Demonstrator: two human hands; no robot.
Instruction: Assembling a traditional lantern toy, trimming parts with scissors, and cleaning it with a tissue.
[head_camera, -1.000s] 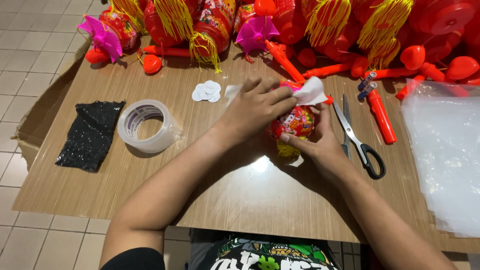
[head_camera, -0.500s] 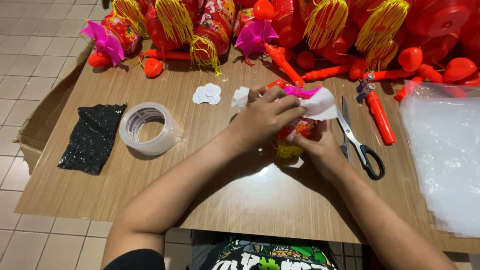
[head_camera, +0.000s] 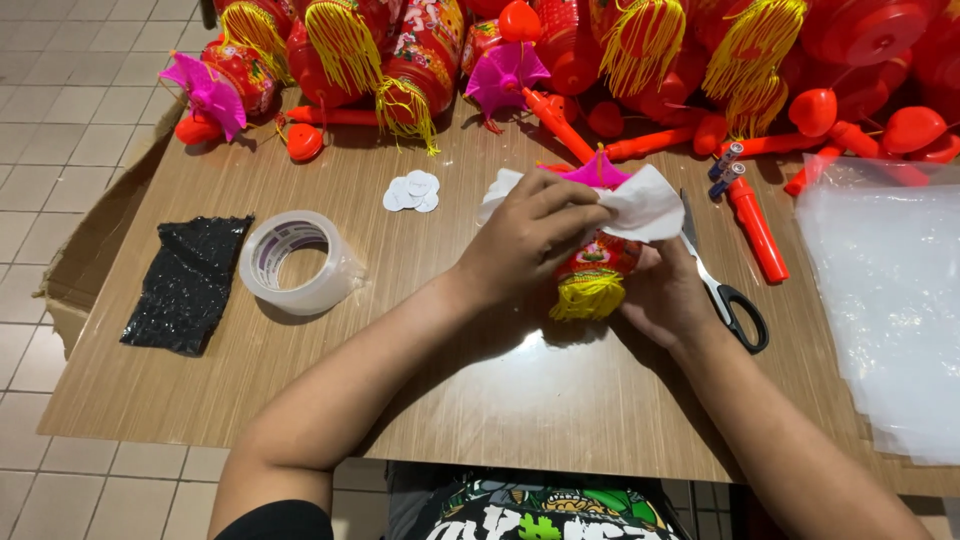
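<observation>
Far left on the table (head_camera: 300, 400): a black plastic sheet (head_camera: 187, 285) lies flat, a roll of clear tape (head_camera: 292, 262) beside it, white paper discs (head_camera: 411, 191) further back. Centre: a small red lantern (head_camera: 597, 270) with a yellow tassel is held just above the tabletop between both hands, its pink top poking out behind the fingers. Left hand (head_camera: 525, 240) is curled over the lantern from above, fingers pressed down on a white paper (head_camera: 648, 205) laid across the top. Right hand (head_camera: 668, 297) is cupped under and beside the lantern body, pinching it from the right; fingertips mostly hidden. Right of that: scissors (head_camera: 725, 290) lie flat, near the right wrist, then a red stick handle (head_camera: 755, 228), then clear plastic bags (head_camera: 885, 300) at the edge. A heap of finished lanterns (head_camera: 420, 45) is stacked along the back. For this step, judged best: body kept steady by the right hand, paper smoothed flat before release, tassel left hanging free, elbow kept off the scissors.
</observation>
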